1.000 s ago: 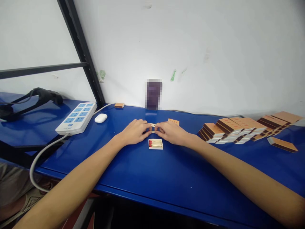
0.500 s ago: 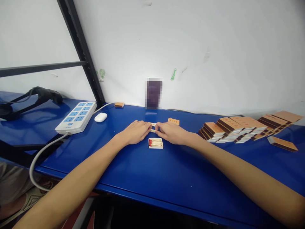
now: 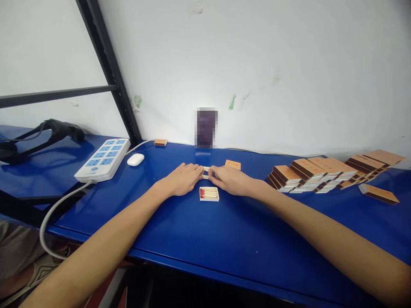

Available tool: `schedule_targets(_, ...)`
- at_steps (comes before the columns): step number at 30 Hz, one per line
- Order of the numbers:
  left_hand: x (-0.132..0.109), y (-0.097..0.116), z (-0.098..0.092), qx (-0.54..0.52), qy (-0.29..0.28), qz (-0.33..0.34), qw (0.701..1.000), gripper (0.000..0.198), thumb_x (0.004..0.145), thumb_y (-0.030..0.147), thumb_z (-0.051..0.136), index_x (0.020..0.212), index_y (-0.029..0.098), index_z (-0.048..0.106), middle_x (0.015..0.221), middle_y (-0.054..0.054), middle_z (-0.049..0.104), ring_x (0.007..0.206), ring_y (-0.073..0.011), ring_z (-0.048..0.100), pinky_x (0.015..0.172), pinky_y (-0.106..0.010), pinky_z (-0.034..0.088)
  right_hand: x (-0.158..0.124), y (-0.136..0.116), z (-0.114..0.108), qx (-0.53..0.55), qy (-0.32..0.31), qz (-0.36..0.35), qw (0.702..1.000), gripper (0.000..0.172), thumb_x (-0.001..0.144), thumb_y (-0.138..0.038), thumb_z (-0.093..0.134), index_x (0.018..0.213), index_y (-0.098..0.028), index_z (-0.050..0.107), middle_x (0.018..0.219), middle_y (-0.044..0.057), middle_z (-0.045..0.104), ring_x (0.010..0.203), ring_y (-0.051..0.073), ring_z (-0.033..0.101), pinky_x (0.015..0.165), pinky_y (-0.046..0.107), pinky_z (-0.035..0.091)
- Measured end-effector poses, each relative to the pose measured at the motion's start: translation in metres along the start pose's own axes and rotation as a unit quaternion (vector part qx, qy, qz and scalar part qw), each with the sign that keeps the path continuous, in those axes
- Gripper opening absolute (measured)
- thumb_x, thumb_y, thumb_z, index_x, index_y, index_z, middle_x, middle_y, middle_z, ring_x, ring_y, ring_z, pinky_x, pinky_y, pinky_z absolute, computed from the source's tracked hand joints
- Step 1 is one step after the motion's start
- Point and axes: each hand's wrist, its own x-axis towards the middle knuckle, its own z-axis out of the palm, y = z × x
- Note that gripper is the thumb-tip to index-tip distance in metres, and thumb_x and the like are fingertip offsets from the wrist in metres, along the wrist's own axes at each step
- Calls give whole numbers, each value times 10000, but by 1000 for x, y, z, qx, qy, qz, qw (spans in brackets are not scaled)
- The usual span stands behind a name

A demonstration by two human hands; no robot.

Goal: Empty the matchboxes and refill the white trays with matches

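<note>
My left hand (image 3: 183, 178) and my right hand (image 3: 230, 179) rest on the blue table (image 3: 180, 231), fingertips meeting over a few loose matches (image 3: 206, 172) pinched between them. Just in front of the hands lies an open matchbox tray (image 3: 209, 193) filled with red-tipped matches. An orange matchbox sleeve (image 3: 233, 164) lies flat just behind my right hand.
Several stacked matchboxes (image 3: 324, 172) spread along the right, with one loose box (image 3: 379, 193) beside them. A white power strip (image 3: 103, 158) with its cable, a white earbud case (image 3: 135, 159), a small matchbox (image 3: 160, 142) and a black strap (image 3: 41, 132) lie to the left. A black frame post (image 3: 109, 72) rises there.
</note>
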Motion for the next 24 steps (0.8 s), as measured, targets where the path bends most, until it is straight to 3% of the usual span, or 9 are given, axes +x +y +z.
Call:
schedule_targets(14,0,-4,2,7,1,10,1000,283,1025,356,271,1049,185,495,1040,-91,614,948,-243,594,901,-450,430,0,-1,4,-26,-1,3,1000,155,975,-258,376,945,-180,507,820,79,640,696,183,575,616,270,348)
schedule_targets(18,0,-2,2,-4,-12,6,1000,259,1019,302,264,1060,186,491,1068,-95,613,958,-241,586,930,-475,414,1,0,4,-31,-7,-6,999,155,977,-259,377,951,-180,507,811,79,637,684,184,571,617,274,341)
schedule_targets(24,-4,3,-8,-25,-2,11,1000,227,1010,276,274,993,188,482,1003,-86,620,895,-233,586,870,-429,422,-3,-5,-15,-28,-16,-32,999,141,964,-223,395,916,-175,519,762,52,618,640,160,517,627,274,338)
